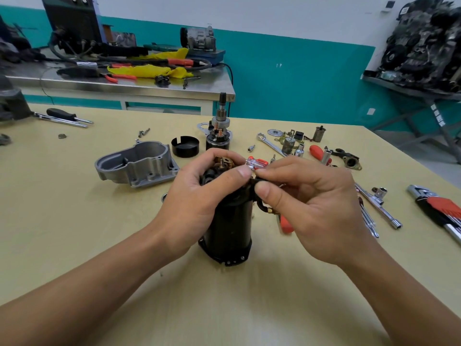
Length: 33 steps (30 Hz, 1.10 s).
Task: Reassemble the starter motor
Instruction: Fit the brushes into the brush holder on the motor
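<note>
Head view: hands point(199, 196) point(311, 208) on upright motor point(227, 233)

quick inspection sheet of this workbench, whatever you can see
surface: tan table, scattered with parts and tools.
job's things: black motor body upright; grey housing, black cap and pinion assembly behind it.
clutter: spanner, T-handle wrench, black-handled screwdriver.
hands: left hand grips the motor body's top; right hand pinches its lead.
cables: that lead; black cables on the steel bench.
surroundings: teal wall, rack of engine parts.
</note>
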Each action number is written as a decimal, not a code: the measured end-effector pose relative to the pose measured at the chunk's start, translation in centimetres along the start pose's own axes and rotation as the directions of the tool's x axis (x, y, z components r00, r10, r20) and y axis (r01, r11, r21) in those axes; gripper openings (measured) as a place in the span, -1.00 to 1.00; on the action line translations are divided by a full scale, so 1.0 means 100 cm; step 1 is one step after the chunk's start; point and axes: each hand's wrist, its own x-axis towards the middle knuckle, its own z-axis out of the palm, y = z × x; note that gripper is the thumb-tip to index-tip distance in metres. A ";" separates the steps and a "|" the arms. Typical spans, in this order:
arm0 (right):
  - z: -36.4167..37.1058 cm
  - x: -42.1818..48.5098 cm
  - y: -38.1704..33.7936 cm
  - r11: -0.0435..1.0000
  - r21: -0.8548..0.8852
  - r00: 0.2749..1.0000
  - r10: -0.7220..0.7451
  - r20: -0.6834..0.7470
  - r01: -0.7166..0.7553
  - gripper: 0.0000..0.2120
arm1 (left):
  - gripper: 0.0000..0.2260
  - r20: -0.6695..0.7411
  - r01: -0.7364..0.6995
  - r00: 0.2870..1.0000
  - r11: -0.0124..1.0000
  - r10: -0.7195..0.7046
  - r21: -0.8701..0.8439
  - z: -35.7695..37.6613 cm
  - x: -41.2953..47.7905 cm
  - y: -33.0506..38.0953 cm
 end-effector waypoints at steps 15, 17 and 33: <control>-0.004 -0.003 -0.003 0.983 -0.176 0.998 -0.046 0.032 0.051 -0.85 | -0.76 0.000 0.137 0.990 0.988 -0.138 -0.071 0.005 0.004 0.010; -0.006 -0.001 -0.005 0.944 -0.291 0.988 -0.144 0.063 0.156 -0.86 | -0.74 0.044 0.191 0.981 0.979 -0.188 -0.076 0.003 0.005 0.013; -0.003 -0.002 -0.013 0.926 -0.332 0.982 -0.147 0.123 0.180 -0.90 | -0.75 -0.002 0.237 0.971 0.960 -0.240 -0.151 0.007 0.001 0.017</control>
